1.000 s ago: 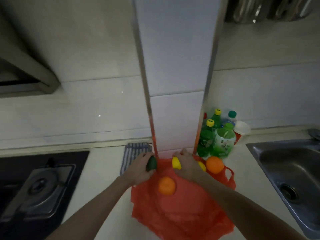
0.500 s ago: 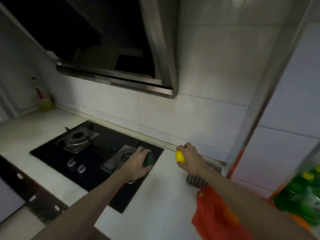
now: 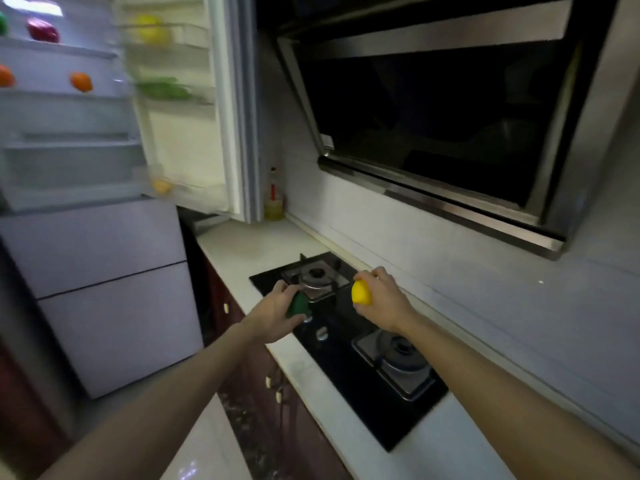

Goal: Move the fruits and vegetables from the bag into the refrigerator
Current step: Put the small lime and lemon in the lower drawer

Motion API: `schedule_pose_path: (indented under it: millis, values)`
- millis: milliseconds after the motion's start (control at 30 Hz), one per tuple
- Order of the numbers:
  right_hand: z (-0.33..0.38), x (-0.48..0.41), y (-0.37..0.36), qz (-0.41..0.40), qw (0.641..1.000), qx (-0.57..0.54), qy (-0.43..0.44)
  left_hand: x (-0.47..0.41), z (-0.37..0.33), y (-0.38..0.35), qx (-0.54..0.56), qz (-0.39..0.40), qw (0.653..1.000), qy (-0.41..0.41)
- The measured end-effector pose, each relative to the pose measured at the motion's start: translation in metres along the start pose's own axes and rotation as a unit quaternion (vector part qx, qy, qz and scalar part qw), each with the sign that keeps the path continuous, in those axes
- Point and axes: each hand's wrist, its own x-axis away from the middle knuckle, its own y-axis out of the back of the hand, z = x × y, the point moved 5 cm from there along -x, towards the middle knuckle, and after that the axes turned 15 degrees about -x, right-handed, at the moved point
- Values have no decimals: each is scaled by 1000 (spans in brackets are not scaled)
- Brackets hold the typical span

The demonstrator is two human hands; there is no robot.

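Lemon [image 3: 361,292] wrapped tight in the right hand [image 3: 381,301] | left hand [image 3: 275,315] curled round a green vegetable [image 3: 299,304] | I've got both over the gas hob [image 3: 346,362] | refrigerator [image 3: 93,244] open, far left

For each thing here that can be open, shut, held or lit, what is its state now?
Refrigerator upper door: open, produce on its shelves.
Lower refrigerator drawers: shut.
Left hand: grips green item.
Right hand: grips yellow fruit.
Stove burners: no flame visible.

Yellow fruit [image 3: 361,292] and green fruit [image 3: 298,304] held aloft; refrigerator [image 3: 104,244] stands open.
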Motion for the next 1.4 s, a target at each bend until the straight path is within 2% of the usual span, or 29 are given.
schedule_pose_path:
  millis: [233,533,700,933,1400]
  values:
    - [114,-68,-68,35,995,-12,95,50,106,59,-20,-41,996,80]
    - [202,-139,-127,74,976,-57,194,94,206,121,-52,-105,975,191]
    - [239,-185,-158,96,959,-108,246,103,243,146,-66,-141,952,263]
    - [274,-250,-188,134,944,-119,276,96,288,176,-103,-154,927,327]
    - [331,-338,-225,150,924,-121,330,74,358,209,-147,-169,905,361]
